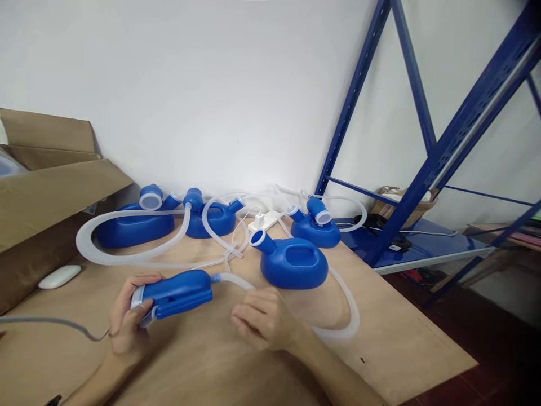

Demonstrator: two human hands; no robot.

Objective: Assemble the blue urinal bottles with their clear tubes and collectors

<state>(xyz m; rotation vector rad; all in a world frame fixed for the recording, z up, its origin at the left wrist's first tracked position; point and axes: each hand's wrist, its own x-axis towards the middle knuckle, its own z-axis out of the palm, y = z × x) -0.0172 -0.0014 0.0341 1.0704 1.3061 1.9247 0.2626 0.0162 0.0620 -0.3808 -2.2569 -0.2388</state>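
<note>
A blue plastic hose head (180, 290) with a white rim is held over a wooden tabletop (401, 338), left of and nearer the viewer than the closest blue handled bottle (295, 265). The left hand (130, 318) is closed around its rim end. From the narrow end a translucent hose (353, 320) passes behind the right hand (264, 318) and shows again as a loop right of the closest bottle. The right hand, in front of that bottle, has curled fingers; whether it pinches anything cannot be told.

A tug on the head could drag the loop and, if it snags, tip or shift the closest bottle. Twisting might loosen the narrow joint.

Behind and left of that bottle, a white adapter (259, 221) and crossing tubes (230, 248) make a tangle where slack could catch. Farther left sit a second bottle (215, 220) and a third bottle (139, 231), then a cardboard box (63, 197) and a white oval object (60, 277), perhaps a computer mouse. Behind and right of it, a fourth bottle (310, 234) stands before a blue metal rack (422, 186), limiting room on that side.
</note>
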